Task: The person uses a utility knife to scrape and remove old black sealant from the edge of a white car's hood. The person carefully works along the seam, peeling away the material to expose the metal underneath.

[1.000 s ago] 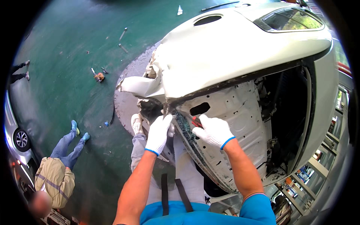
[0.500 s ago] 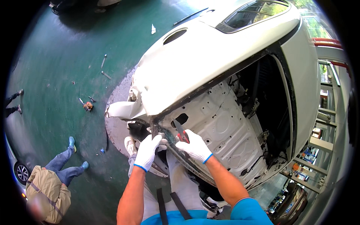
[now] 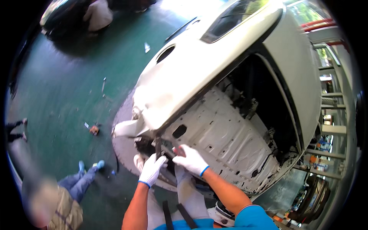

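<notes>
Both my hands wear white gloves with blue cuffs, at the rear corner of a stripped white car body (image 3: 172, 86). My left hand (image 3: 152, 169) is closed round the lower end of a dark strip (image 3: 158, 145), which hangs from the corner of the body opening. Just to its right, my right hand (image 3: 192, 160) grips a red-handled knife-like tool (image 3: 179, 151); its grey blade is blurred and points up and left, near the strip. Beyond the hands lies the bare white metal panel (image 3: 218, 122) inside the opening. Bent white sheet metal (image 3: 128, 128) sticks out on the left.
A person in a tan jacket (image 3: 69, 211) is at the lower left, and another person (image 3: 99, 16) crouches by a dark car at the top. On the green floor lie an orange-brown object (image 3: 94, 130) and a metal tool (image 3: 104, 84). Shelving (image 3: 331, 130) stands at the right.
The view has shifted. My right hand has moved closer to my left, and the tool's blade has swung from over the panel toward the dark strip. The person at lower left appears nearer.
</notes>
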`<state>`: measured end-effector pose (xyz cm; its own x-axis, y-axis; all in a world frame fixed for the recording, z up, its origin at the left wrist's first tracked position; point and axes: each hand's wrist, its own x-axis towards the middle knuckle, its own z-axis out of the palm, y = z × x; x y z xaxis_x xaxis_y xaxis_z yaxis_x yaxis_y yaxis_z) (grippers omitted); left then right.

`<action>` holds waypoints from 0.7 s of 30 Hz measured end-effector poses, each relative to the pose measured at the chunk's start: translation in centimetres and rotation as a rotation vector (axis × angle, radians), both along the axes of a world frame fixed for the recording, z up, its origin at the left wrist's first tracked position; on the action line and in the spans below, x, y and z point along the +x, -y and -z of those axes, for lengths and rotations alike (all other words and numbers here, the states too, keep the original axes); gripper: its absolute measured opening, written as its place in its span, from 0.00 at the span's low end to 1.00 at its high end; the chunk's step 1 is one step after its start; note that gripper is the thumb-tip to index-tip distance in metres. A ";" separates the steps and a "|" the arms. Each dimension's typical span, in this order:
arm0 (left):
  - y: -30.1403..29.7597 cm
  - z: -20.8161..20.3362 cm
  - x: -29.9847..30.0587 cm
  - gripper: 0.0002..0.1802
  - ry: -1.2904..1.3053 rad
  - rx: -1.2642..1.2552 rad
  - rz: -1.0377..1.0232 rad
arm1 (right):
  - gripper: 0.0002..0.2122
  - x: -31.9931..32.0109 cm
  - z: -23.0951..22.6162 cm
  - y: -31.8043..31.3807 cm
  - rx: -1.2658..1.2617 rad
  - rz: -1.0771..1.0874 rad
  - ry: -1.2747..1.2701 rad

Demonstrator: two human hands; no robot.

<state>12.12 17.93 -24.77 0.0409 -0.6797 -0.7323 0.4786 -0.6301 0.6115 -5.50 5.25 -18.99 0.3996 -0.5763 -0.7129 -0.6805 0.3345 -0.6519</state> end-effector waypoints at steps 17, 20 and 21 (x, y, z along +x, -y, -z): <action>-6.8 -3.1 -0.3 0.25 -0.098 -0.083 -0.062 | 0.14 4.5 -0.4 -3.4 -0.096 0.322 0.100; -6.6 -4.3 -0.2 0.25 0.015 -0.096 -0.024 | 0.15 5.4 -0.9 -3.4 -0.123 0.255 0.043; -6.6 -4.5 -0.1 0.26 0.083 -0.098 0.018 | 0.15 5.9 -1.2 -3.5 -0.124 0.227 0.030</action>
<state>11.98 24.50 -20.24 0.0861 -0.7489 -0.6571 0.4128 -0.5735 0.7076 0.41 8.72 -17.83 0.2699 -0.7361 -0.6207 -0.5768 0.3926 -0.7164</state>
